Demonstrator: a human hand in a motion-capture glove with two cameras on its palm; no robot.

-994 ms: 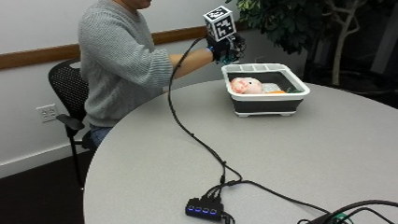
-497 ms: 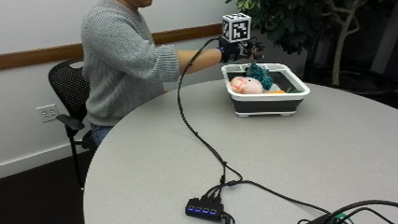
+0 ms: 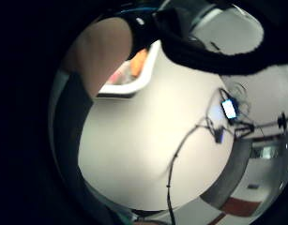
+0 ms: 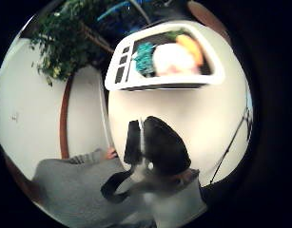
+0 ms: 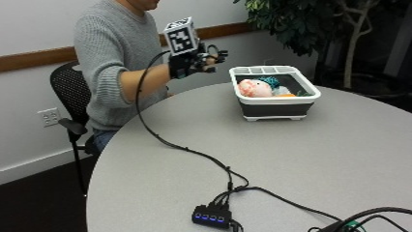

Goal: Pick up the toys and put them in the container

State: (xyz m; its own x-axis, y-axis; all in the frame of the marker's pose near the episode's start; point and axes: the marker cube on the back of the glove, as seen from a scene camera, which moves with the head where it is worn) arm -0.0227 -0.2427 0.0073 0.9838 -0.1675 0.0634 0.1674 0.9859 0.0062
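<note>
Toys sit inside the container (image 5: 275, 92): pink-and-white plush toy (image 5: 255, 88) at its left end, teal toy (image 5: 270, 80) just behind toward the far wall, orange toy (image 5: 285, 95) tucked to the right against the near wall. Seen together in the thumb side palm view as well, teal toy (image 4: 145, 58) beside pink-and-white plush toy (image 4: 175, 59), orange toy (image 4: 190, 47) on the other side. White rim, dark walls, divided slots along the far edge; long axis running left to right across the far part of the round table (image 5: 334, 159).

Gloved right hand (image 5: 193, 62) raised above the table's far-left edge, left of the container and apart from it, higher than the rim. Fingers relaxed and lightly spread toward the container, holding nothing. Palm turned down and outward, so both palm views look over bare tabletop with the container at one side.

No loose toy visible on the tabletop in any view, so likely little or nothing left to collect; any further pick would call for a fresh search, with the container lying to the right of the hand along its own long axis.

Nearer on the table: black cable (image 5: 186, 150) trailing to a small hub with blue lights (image 5: 211, 215). Potted plant (image 5: 302, 24) behind the container.
</note>
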